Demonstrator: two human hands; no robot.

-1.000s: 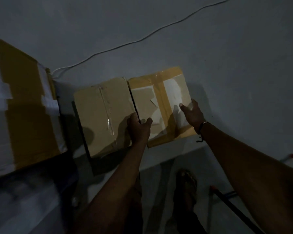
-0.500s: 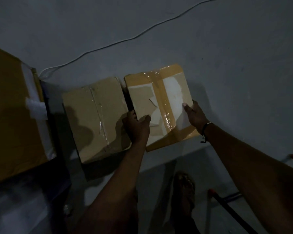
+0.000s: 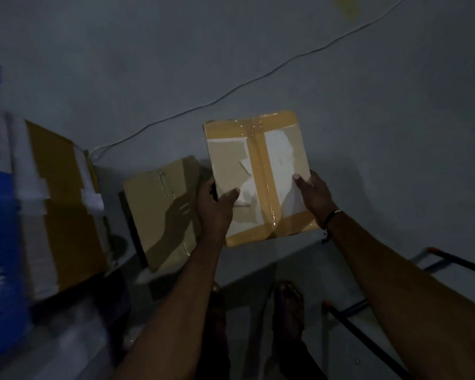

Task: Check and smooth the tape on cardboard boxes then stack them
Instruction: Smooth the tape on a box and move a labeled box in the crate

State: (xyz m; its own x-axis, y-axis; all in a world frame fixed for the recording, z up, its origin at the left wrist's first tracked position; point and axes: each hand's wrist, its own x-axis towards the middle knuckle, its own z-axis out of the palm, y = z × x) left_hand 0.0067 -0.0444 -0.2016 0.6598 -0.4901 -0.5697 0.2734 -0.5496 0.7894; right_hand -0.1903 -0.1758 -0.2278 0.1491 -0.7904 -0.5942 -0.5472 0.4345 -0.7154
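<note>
Held box: we see a taped cardboard box (image 3: 258, 176) just right of centre, gripped from both sides and raised above the shelf edge (image 3: 258, 266), its top facing us.
Left hand: our left hand (image 3: 215, 208) clasps the box's edge at 9 o'clock, thumb lying over the top, fingers wrapped round the side.
Right hand: our right hand (image 3: 313, 197) grips the edge at 3 o'clock, thumb on the white label patch (image 3: 281, 157).
Tape: a brown tape strip (image 3: 261, 174) runs from 12 to 6 o'clock down the middle, glossy and wrinkled.
Second box: a plain cardboard box (image 3: 162, 212) sits at 9 o'clock of the held one, just beside it.
Large cartons: a brown and white carton (image 3: 61, 204) stands further out at 9 o'clock.
Cable: a white cable (image 3: 258, 78) crosses the wall at 12 o'clock.
</note>
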